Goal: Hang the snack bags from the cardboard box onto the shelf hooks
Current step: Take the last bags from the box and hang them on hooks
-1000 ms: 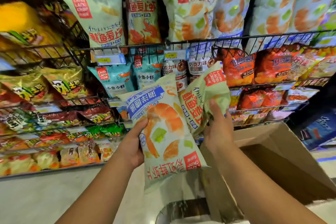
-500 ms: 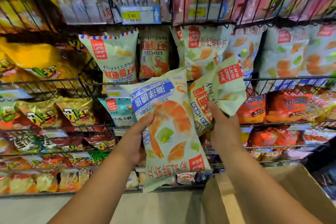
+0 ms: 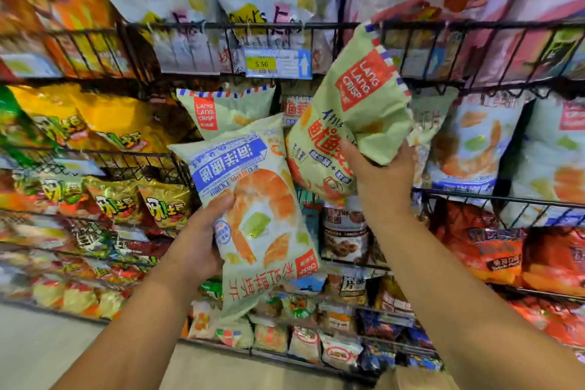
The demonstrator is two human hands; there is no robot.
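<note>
My left hand (image 3: 196,241) grips a pale green shrimp-chip bag (image 3: 256,218) upside down, in front of the lower racks. My right hand (image 3: 383,180) holds a second green bag (image 3: 351,117) with a red Lang Lang Crisp label, raised and tilted toward the black wire rack (image 3: 316,27). A matching green bag (image 3: 228,111) hangs on the shelf just behind and left of it. Only a corner of the cardboard box (image 3: 411,378) shows at the bottom edge.
Wire shelves full of snack bags fill the view: yellow bags (image 3: 104,123) at left, white shrimp bags (image 3: 474,142) at right, red bags (image 3: 493,250) below them. A price tag (image 3: 278,63) hangs on the upper rail. Grey floor (image 3: 47,342) lies at lower left.
Both hands have risen with their bags and the view has tilted up; the right bag now reaches the upper wire rail. The cardboard box has almost dropped out of view.
</note>
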